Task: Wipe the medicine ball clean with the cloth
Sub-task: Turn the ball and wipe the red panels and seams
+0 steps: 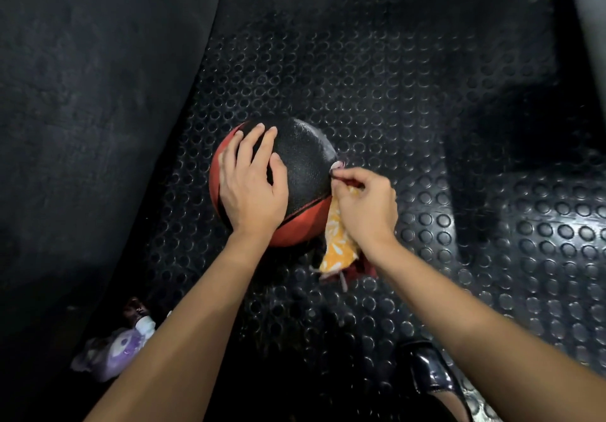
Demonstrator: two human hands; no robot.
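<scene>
1. The medicine ball (pixel 295 172), black and red, rests on the studded rubber floor (pixel 410 100).
2. The left hand (pixel 251 185) lies flat on its top, fingers spread and straight, steadying it.
3. The right hand (pixel 364 205) pinches the orange patterned cloth (pixel 337 241) against the ball's right flank; the rest of the cloth hangs loose.
4. Judgement: wiping would go better with the cloth bunched under the palm and the ball turned by the left hand.

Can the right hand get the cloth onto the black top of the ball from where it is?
Probably yes. The right hand grips the cloth against the medicine ball's right side. The black top beside it is bare; the left hand rests further left, on the ball's near-left part.
</scene>
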